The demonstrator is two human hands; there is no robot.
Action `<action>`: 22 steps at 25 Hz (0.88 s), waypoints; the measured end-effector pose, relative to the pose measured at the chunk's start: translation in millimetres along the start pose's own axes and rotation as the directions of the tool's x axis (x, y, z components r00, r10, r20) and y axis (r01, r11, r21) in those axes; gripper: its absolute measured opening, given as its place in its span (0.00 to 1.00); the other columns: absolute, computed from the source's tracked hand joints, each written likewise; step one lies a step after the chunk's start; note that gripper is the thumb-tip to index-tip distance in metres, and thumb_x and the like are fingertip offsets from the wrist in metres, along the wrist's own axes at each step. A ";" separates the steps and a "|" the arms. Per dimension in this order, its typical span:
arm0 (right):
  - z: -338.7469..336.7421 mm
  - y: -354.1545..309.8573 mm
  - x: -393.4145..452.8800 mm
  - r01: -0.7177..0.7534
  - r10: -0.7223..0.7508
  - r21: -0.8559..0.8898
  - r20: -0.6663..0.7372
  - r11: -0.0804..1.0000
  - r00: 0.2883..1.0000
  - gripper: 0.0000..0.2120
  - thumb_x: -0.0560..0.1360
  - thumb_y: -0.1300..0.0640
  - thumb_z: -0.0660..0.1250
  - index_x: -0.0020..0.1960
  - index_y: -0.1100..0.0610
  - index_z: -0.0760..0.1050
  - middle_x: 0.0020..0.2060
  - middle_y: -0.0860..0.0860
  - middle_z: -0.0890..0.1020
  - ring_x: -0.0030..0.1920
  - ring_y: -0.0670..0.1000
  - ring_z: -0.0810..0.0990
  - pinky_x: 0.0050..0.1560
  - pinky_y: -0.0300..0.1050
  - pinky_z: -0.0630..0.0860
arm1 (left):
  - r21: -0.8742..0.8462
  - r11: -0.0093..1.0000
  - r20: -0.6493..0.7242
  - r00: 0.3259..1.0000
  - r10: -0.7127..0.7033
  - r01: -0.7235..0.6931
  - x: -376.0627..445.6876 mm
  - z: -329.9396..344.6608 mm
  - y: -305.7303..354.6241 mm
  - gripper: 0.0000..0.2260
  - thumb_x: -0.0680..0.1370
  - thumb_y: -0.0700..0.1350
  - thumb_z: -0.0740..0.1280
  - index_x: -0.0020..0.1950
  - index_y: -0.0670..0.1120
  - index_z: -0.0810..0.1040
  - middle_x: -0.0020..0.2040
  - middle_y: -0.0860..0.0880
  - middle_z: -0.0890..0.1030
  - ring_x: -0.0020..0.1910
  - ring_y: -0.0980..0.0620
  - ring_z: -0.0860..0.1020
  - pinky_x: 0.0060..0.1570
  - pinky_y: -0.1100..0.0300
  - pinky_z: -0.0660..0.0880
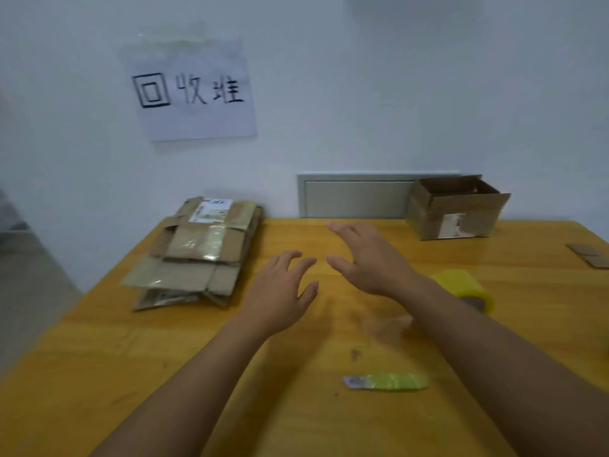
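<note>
Both hands are out over the middle of the desk (329, 430), holding nothing. The left hand (280, 291) has its fingers spread and lightly bent, and the right hand (369, 262) is flat with straight fingers a little further forward. They are close together but not touching. I cannot tell if either one rests on the wood.

The stack of flattened boxes (201, 252) lies at the desk's far left, near the left hand but apart from it. Its left side runs along the desk's left edge and its far end reaches the wall. The open box (458, 209) stands upright at the far right against the wall, well apart from the right hand.

Bare wood lies between the stack and the open box, under and ahead of the hands. A yellow tape roll (464, 285) sits just behind the right forearm. A green strip (385, 381) lies between the forearms, nearer the front. Cardboard scraps (590, 255) lie at the right edge.
</note>
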State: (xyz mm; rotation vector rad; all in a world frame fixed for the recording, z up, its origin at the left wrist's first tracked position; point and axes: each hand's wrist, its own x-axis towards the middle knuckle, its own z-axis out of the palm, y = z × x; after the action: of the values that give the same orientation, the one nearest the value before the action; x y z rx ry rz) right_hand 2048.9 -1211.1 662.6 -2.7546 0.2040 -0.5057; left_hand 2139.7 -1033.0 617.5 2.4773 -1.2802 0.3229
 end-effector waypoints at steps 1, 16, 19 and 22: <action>17.8 -16.8 -1.2 0.013 -0.013 0.006 0.033 1.000 0.999 0.30 0.79 0.44 0.61 0.78 0.47 0.58 0.70 0.52 0.69 0.71 0.54 0.63 0.70 0.51 0.64 | 0.012 0.999 -0.004 0.999 -0.039 0.040 -16.6 -3.1 -17.1 0.22 0.80 0.58 0.59 0.73 0.53 0.69 0.72 0.48 0.69 0.70 0.48 0.67 0.66 0.51 0.66; 157.8 -89.5 -20.4 -0.016 0.062 -0.160 0.288 0.987 0.955 0.26 0.80 0.36 0.48 0.76 0.42 0.58 0.76 0.49 0.58 0.76 0.51 0.53 0.74 0.53 0.50 | 0.139 0.953 -0.073 0.962 -0.262 0.270 -12.0 -40.0 -166.1 0.28 0.78 0.49 0.63 0.78 0.53 0.60 0.79 0.45 0.57 0.77 0.44 0.53 0.74 0.47 0.55; 158.0 -89.7 -20.4 -0.022 0.070 -0.168 0.286 0.986 0.956 0.26 0.80 0.36 0.48 0.76 0.41 0.57 0.76 0.48 0.58 0.76 0.51 0.52 0.74 0.52 0.50 | 0.235 0.949 0.125 0.961 -0.245 0.211 14.9 -37.5 -180.9 0.37 0.77 0.50 0.62 0.80 0.58 0.44 0.81 0.47 0.41 0.79 0.45 0.38 0.77 0.45 0.40; 157.8 -89.8 -19.5 -0.020 0.069 -0.171 0.288 0.985 0.955 0.27 0.79 0.36 0.48 0.76 0.42 0.57 0.76 0.48 0.58 0.76 0.50 0.52 0.74 0.52 0.50 | 0.253 0.953 0.227 0.947 -0.227 0.168 24.2 -26.9 -189.3 0.34 0.79 0.48 0.60 0.80 0.59 0.43 0.81 0.49 0.44 0.79 0.45 0.41 0.77 0.42 0.41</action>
State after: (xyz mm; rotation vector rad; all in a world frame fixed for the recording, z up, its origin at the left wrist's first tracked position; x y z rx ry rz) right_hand 2096.0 -1076.6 548.3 -2.9357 0.2449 -0.0656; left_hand 2307.6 -938.2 615.1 2.8975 -1.1229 0.1108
